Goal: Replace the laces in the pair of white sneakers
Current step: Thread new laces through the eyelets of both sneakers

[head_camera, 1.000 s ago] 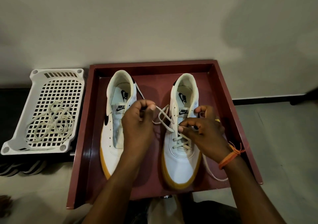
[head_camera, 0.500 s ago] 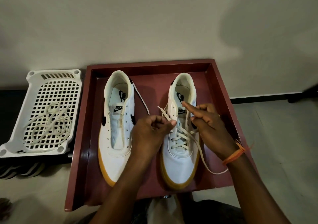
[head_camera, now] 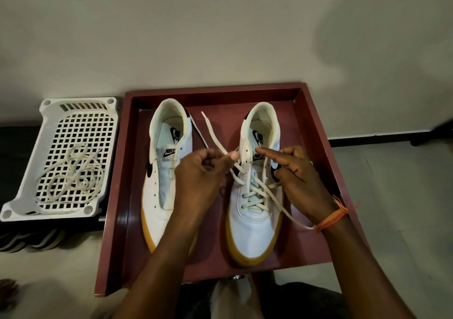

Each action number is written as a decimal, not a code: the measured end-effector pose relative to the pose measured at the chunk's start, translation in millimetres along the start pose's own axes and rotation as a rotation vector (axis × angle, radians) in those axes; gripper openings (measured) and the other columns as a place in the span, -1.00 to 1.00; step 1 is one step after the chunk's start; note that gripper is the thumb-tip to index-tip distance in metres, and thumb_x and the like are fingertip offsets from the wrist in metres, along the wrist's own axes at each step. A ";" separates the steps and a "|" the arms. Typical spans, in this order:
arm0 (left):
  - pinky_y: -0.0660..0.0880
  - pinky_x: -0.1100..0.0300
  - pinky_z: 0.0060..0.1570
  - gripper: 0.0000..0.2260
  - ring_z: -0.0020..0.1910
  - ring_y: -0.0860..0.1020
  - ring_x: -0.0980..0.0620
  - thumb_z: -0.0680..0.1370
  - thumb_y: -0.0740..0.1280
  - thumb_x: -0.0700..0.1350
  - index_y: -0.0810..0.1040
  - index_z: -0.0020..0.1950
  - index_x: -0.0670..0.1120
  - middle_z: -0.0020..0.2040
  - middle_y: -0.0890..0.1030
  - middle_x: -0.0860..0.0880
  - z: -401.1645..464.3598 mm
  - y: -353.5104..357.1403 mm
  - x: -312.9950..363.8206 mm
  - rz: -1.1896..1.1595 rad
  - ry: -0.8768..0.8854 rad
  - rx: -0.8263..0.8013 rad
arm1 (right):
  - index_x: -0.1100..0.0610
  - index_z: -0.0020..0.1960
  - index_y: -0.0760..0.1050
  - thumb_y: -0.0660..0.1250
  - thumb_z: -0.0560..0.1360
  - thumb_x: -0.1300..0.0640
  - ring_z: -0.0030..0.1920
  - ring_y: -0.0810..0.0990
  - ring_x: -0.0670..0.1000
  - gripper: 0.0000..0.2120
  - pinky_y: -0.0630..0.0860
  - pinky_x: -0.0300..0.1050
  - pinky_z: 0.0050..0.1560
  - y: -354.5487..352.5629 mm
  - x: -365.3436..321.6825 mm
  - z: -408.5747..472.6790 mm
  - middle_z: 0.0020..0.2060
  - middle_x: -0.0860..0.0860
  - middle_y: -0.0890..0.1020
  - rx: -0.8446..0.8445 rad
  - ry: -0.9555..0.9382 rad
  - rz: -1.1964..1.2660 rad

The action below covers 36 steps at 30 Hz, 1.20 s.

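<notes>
Here, two white sneakers sit side by side in a red tray [head_camera: 316,132]. The left sneaker [head_camera: 166,179] is unlaced. The right sneaker [head_camera: 255,210] is laced partway up. The left hand [head_camera: 201,174] pinches the lace [head_camera: 215,139] beside that shoe's upper eyelets, grip closed on it. The right hand [head_camera: 299,171] points a finger at the tongue; its grip I cannot tell. Old laces [head_camera: 73,174] lie coiled in a white basket [head_camera: 49,107] left of the tray.

sneakers [head_camera: 169,171]: 2 | trays [head_camera: 316,127]: 1 | baskets [head_camera: 31,161]: 1 | hands [head_camera: 198,174]: 2
</notes>
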State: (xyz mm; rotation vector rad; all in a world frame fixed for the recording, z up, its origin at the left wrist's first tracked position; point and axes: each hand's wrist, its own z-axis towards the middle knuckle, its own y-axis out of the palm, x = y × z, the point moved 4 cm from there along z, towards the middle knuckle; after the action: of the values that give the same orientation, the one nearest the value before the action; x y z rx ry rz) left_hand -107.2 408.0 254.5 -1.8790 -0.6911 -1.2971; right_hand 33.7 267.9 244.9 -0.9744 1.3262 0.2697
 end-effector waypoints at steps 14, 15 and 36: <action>0.39 0.23 -0.43 -0.87 -0.50 0.47 0.12 0.53 0.44 -0.07 0.62 -0.23 0.03 -0.43 0.58 0.05 5.4 -2.6 -3.8 -0.118 0.084 0.178 | -0.05 0.26 0.57 0.41 0.53 0.08 0.01 0.40 -0.31 -0.69 0.38 -0.49 0.01 3.5 -5.4 -2.4 0.09 0.03 0.35 0.007 -0.161 -0.334; 0.38 0.21 -0.41 -0.86 -0.49 0.47 0.10 0.53 0.44 -0.05 0.61 -0.24 0.03 -0.43 0.57 0.06 8.5 -8.3 -4.3 -0.104 0.092 0.214 | -0.02 0.24 0.58 0.42 0.52 0.13 0.01 0.38 -0.37 -0.70 0.32 -0.58 -0.01 3.0 -7.2 -2.5 0.09 0.05 0.36 0.016 -0.167 -0.329; 0.33 0.37 -0.58 -0.71 -0.61 0.43 0.17 0.41 0.54 0.05 0.63 -0.23 -0.16 -0.52 0.56 0.03 -5.2 10.9 -2.0 0.043 -0.083 -0.104 | -0.14 0.15 0.57 0.44 0.47 0.21 0.16 0.46 -0.19 -0.66 0.35 -0.52 0.10 -7.4 -6.5 1.0 0.10 -0.05 0.47 -0.008 -0.095 -0.138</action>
State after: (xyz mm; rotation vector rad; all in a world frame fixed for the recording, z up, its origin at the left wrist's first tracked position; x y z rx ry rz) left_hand -102.3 397.4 250.8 -2.0301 -0.6333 -1.2552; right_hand 37.6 266.5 253.9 -1.0421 1.1673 0.2129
